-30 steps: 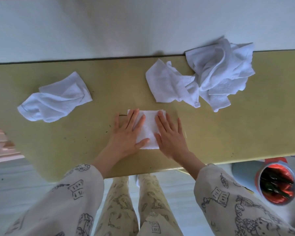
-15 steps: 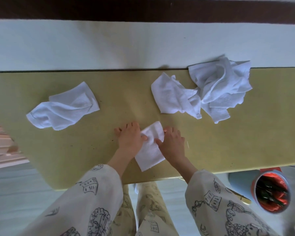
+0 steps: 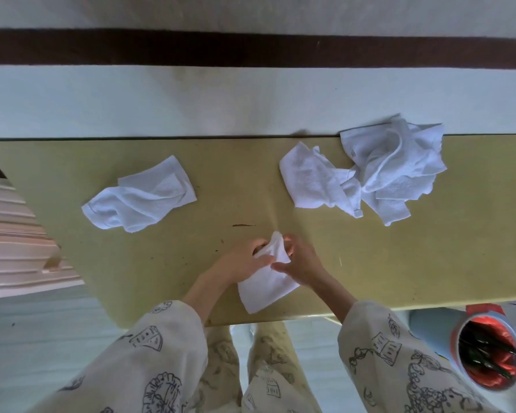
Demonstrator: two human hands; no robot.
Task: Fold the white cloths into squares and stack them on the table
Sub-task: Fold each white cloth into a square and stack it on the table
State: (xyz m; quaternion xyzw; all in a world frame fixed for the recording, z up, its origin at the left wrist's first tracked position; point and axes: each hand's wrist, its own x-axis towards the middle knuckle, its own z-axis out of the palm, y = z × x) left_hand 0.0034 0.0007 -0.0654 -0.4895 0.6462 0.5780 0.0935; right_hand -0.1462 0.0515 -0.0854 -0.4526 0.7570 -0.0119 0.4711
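Two hands pinch one folded cloth (image 3: 265,289) near the table (image 3: 429,263) front edge.
Left hand (image 3: 245,260) and right hand (image 3: 303,262) grip its raised end; bare tabletop separates crumpled cloth (image 3: 139,201) from heap (image 3: 367,171).

Folded cloth (image 3: 265,286), crumpled cloths (image 3: 367,171)

The hands (image 3: 276,259) perhaps hide part of the folded cloth (image 3: 265,289).

Soft, even daylight with faint shadows; slight overall blur, and wide-angle bending toward the edges.
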